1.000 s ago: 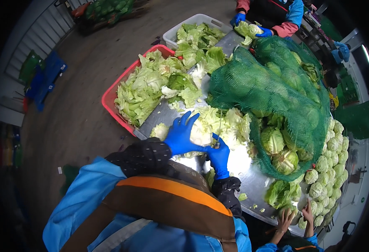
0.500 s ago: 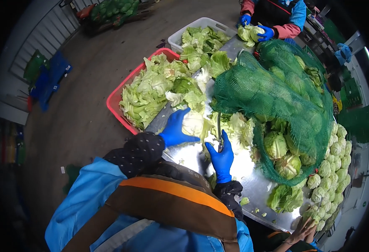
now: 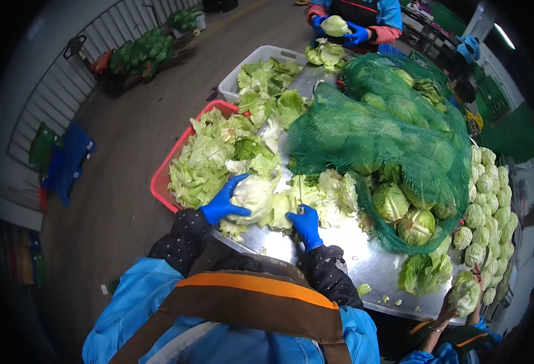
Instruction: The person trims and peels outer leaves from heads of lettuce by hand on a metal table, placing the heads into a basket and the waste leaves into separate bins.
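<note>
My left hand, in a blue glove, grips the left side of a pale, trimmed cabbage above the metal table. In my gloved right hand is a knife, its thin blade pointing away from me. The fingers are wrapped round the handle, which is mostly hidden. Loose cabbage leaves lie beside and beyond the blade. A red basket heaped with leaves stands left of the cabbage.
A green net sack of cabbages bulks at right on the metal table. Behind the red basket sits a white crate. Trimmed cabbages are piled far right. One co-worker handles a cabbage opposite; another's hands hold one at lower right.
My left hand has closed on the cabbage. My right hand, open beside the knife before, now grips it. The co-worker at lower right has lifted a cabbage. The whole view has shifted.
</note>
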The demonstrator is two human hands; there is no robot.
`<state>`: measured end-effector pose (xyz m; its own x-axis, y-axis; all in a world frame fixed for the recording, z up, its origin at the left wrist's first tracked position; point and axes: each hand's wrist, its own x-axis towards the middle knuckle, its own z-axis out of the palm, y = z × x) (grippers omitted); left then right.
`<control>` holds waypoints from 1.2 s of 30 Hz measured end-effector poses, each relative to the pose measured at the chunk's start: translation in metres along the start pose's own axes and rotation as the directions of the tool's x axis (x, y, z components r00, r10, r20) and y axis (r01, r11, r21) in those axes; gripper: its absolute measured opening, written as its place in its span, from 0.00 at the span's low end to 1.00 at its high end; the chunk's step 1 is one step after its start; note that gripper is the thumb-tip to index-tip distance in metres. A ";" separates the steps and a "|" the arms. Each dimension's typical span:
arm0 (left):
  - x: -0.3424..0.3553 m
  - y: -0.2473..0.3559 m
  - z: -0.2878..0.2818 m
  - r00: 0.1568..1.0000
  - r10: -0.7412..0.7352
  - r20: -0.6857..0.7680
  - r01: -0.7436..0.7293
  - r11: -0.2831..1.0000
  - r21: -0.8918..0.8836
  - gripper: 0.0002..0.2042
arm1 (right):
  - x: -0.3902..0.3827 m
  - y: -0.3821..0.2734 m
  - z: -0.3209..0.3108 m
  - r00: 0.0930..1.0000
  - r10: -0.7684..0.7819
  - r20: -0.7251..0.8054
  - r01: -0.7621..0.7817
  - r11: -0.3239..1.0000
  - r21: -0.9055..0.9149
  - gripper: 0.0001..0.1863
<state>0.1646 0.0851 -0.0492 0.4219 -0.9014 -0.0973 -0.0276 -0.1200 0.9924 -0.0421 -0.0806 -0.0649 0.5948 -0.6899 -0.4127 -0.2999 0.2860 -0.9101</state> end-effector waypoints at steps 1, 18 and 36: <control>-0.004 0.003 -0.002 0.999 -0.046 -0.027 0.043 0.993 -0.110 0.50 | -0.002 -0.003 -0.006 0.999 0.038 0.037 -0.038 0.999 0.016 0.08; -0.033 -0.002 -0.009 1.000 -0.017 0.012 0.021 0.842 -0.540 0.22 | -0.024 -0.114 -0.017 0.858 -0.172 0.483 0.208 0.978 -0.021 0.35; -0.033 0.078 0.039 0.996 0.087 -0.016 -0.085 0.899 -0.429 0.29 | -0.082 -0.101 -0.063 0.736 -0.659 0.157 0.594 0.515 -0.618 0.42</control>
<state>0.1132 0.0892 0.0282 0.4325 -0.9016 -0.0096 0.3276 0.1472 0.9333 -0.1078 -0.0946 0.0631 0.7523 -0.5914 0.2905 -0.2627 -0.6736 -0.6909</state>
